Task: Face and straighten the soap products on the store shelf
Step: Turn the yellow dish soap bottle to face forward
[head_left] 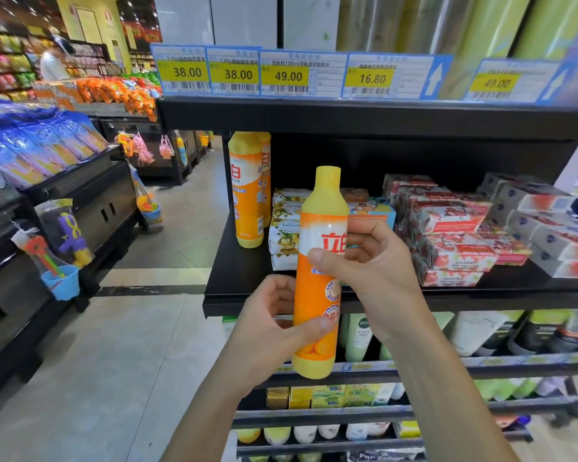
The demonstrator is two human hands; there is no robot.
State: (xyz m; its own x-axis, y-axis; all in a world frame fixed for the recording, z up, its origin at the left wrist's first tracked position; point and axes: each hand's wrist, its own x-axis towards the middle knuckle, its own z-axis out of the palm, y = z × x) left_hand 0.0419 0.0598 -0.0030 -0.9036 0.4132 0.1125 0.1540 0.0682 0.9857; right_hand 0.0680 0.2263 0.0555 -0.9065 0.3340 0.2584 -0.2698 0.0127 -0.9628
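In the shop aisle before the black shelf [241, 261], your left hand [274, 325] and right hand [371, 265] curl round the orange dish-soap bottle [317, 278] in mid-air; turn its label outward and stand it beside the matching bottles [249, 191].

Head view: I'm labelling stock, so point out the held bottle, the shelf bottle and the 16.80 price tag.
held bottle [317, 295]: head view, orange label midway.
shelf bottle [249, 195]: head view, orange label.
16.80 price tag [371, 78]: head view, yellow price panel.
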